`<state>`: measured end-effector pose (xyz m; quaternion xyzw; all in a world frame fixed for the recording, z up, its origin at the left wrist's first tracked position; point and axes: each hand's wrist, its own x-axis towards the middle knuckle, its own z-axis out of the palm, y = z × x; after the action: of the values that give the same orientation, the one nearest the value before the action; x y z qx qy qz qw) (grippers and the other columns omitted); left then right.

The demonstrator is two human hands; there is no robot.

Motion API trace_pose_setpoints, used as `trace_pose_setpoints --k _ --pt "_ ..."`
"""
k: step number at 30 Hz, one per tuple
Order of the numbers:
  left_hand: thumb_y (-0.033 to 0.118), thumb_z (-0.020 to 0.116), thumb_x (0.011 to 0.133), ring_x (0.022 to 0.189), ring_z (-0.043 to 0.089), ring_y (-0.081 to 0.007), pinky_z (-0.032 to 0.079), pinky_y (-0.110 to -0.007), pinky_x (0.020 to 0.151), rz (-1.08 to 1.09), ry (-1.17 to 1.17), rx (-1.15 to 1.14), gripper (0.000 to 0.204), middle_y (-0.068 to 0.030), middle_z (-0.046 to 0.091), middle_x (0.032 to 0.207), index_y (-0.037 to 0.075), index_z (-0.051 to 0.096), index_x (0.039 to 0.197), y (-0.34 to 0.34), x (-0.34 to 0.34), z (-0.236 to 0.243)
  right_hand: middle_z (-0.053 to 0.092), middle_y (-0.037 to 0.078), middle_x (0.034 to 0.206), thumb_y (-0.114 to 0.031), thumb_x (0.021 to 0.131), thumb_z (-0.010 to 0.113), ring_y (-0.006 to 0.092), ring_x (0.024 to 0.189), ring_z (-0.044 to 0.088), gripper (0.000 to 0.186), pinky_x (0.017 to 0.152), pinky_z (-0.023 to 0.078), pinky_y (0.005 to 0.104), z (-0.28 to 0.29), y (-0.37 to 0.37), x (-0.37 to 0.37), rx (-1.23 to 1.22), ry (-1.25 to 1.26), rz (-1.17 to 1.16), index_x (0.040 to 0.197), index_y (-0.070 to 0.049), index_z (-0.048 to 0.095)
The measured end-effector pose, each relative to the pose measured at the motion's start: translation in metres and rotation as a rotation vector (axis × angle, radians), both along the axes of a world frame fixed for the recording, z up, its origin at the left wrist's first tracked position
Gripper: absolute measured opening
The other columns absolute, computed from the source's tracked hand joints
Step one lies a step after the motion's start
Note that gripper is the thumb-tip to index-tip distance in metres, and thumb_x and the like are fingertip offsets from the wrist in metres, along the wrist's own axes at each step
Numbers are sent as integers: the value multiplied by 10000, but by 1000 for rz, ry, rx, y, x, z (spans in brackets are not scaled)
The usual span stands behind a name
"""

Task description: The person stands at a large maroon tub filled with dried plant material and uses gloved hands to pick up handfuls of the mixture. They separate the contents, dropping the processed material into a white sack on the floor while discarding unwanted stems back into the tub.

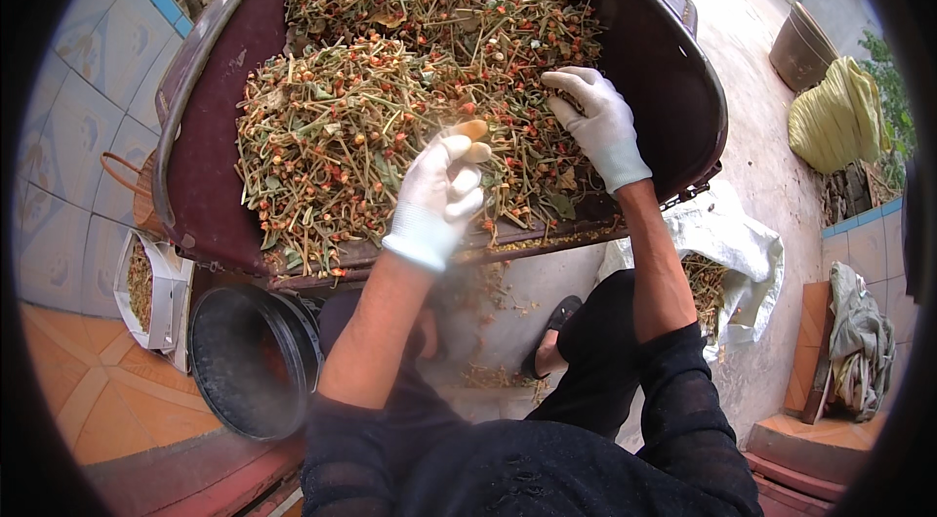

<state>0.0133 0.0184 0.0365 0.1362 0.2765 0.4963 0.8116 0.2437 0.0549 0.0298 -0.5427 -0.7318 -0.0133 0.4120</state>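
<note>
A heap of dried plant stems (342, 131) mixed with small red-orange bits fills a dark maroon metal cart bed (200, 156) in front of me. My left hand (436, 190), in a white glove with yellow-brown stained fingertips, is over the near side of the heap. Its fingers are curled in and pressed together; whatever may be between them is too small to make out. To its right, my right hand (597, 122), also gloved in white, reaches over the right part of the heap. Its thumb and fingers are apart, and nothing shows between them.
A black bucket (244, 361) and a white box (156, 288) of plant bits stand below the cart at left. At right lies a white sack (742, 268) with stems in it. Farther off are a brown tub (802, 46) and a yellowish sack (837, 117). Scraps litter the ground near my feet.
</note>
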Motion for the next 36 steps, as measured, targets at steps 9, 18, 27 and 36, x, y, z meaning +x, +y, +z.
trace_pose_setpoints --k 9,18,27,36 --pt "103 539 949 452 377 -43 279 -179 330 -34 -13 39 219 -81 643 858 1 594 1135 0 2 -2 685 15 960 -143 772 721 245 937 634 93 827 501 378 -10 1 2 -156 -255 -59 862 -127 704" --pt "101 515 969 446 364 -41 269 -181 324 -8 67 40 219 -80 654 844 -7 597 1141 -1 5 -3 676 47 874 -108 826 700 251 840 640 81 744 507 358 -1 -7 1 -148 37 61 903 -101 681" --pt "104 535 976 441 373 -33 269 -181 335 -1 137 81 207 -68 661 820 5 598 1147 -1 14 -4 685 18 935 -90 947 616 54 785 598 170 672 475 227 14 -18 -1 -524 695 267 1095 -32 676" --pt "126 578 972 452 370 -29 276 -174 349 -16 225 113 193 -53 651 843 23 590 1135 -6 30 2 628 7 828 -147 995 529 62 640 560 181 559 446 186 16 -19 0 -783 1232 557 1148 -74 593"
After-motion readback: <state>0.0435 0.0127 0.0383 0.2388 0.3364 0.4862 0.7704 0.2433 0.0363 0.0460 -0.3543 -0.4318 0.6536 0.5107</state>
